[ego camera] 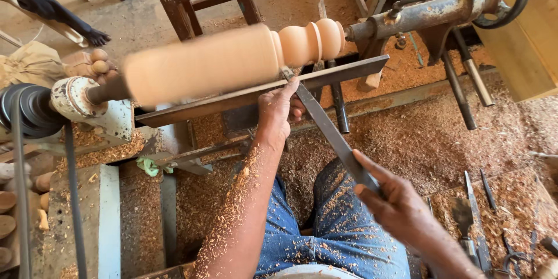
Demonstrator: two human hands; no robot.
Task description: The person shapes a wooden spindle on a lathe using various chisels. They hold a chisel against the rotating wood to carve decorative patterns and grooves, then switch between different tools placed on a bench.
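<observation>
I see my left hand [278, 111] pinching the chisel [332, 133] tip against the tool rest [244, 97]; right hand [401, 209] grips its handle end; the chisel's length runs from my lap toward the spinning wood [232, 61], which lies crosswise ahead, nearer the left hand.

Chisel [331, 133] lies on tool rest [256, 96] (before the spindle [232, 58]).

Bright warm daylight, soft shadows under the lathe bed, motion blur on the spinning wooden workpiece [200, 64], slight wide-angle bending at edges
</observation>
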